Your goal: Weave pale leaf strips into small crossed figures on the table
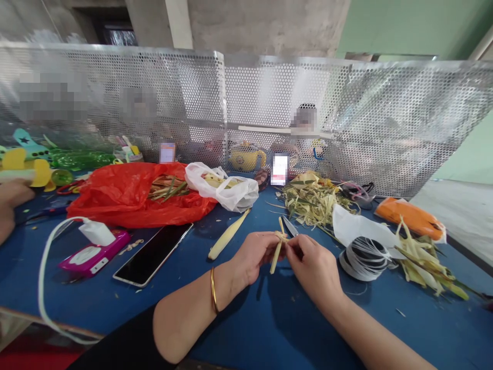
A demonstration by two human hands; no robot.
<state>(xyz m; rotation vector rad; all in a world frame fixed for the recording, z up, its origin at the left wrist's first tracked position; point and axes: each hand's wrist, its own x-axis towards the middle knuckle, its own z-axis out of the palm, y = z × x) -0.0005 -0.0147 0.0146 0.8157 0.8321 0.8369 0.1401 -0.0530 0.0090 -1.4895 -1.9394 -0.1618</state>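
Note:
My left hand (254, 252), with a gold bangle at the wrist, pinches pale yellow strips that look like corn husk (275, 261). The strips cross each other, one standing roughly upright. From the other side, the closed fingertips of my right hand (314, 264) grip the same strips. Behind the fingers, a pointed metal blade (289, 226) lies on the table; its handle is hidden. Left of my hands rests a long, tapered pale husk piece (228, 236).
The blue table (239, 318) holds a phone (154, 254), a magenta power strip (94, 254), a red bag (111, 195), a white bag (227, 190), a husk pile (314, 200) and a white wire coil (364, 259). Perforated metal panels (262, 92) stand behind. Another person's arm (15, 203) shows left.

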